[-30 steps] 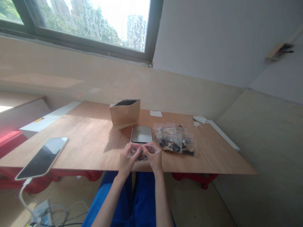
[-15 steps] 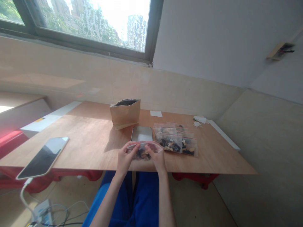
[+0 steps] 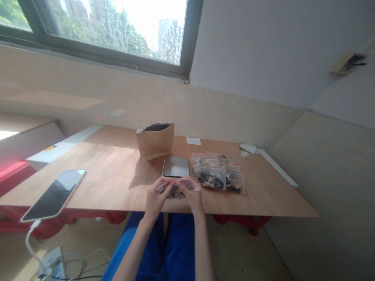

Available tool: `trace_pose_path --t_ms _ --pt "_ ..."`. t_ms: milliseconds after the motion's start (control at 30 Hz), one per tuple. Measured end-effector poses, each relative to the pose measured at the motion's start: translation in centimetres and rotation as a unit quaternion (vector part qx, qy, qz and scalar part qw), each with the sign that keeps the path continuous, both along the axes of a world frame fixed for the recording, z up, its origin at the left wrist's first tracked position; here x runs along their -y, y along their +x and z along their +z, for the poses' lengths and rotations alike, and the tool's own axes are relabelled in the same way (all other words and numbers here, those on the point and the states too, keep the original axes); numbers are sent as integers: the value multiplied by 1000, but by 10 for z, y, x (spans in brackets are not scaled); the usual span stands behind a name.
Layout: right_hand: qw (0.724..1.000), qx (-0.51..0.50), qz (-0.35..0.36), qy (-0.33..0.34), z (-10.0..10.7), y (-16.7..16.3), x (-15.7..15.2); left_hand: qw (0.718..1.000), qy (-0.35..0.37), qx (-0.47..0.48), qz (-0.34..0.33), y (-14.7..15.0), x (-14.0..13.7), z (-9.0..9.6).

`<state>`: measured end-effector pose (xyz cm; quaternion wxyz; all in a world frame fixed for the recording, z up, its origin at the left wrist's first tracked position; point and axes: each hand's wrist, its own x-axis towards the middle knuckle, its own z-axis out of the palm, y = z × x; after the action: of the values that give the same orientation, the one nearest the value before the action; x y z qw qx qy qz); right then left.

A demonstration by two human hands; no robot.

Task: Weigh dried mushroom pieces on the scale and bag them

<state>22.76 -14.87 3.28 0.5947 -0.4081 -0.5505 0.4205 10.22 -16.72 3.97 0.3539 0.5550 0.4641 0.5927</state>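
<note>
Between my hands, close to the table's front edge, is a clear zip bag (image 3: 176,192) with dark and tan dried pieces inside. My left hand (image 3: 157,195) grips the bag's upper left side, thumb pointing inward. On the other side my right hand (image 3: 191,194) pinches the upper right part, its thumb close to the left one. The bag's top rim bows apart at both ends; the fingers hide much of its middle. Right behind it lies a flat scale with a silver top (image 3: 175,166). Several filled zip bags (image 3: 211,178) overlap to the right of the scale.
A brown kraft paper pouch (image 3: 156,142) stands with its mouth open behind the scale. A phone (image 3: 54,195) on a white cable lies at the left edge of the wooden table (image 3: 111,171). White paper (image 3: 193,141) and crumpled white scraps (image 3: 247,149) lie toward the back.
Both thumbs have come together at the middle of the bag's top. The bag's rim sits slightly lower, showing more of the scale's front edge. The other things stay in place.
</note>
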Motion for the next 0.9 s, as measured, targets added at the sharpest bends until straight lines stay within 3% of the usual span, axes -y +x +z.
trace_pose_path --t_ms 233,433,900 --pt "1000 -15 -10 1 1 -5 3 998 39 -40 22 -1 -1 -2" --pt "999 -2 -40 11 4 -16 5 997 26 -45 56 2 -1 -5" --pt "996 -35 -76 -29 -2 -20 8 994 -66 84 13 -4 0 5"
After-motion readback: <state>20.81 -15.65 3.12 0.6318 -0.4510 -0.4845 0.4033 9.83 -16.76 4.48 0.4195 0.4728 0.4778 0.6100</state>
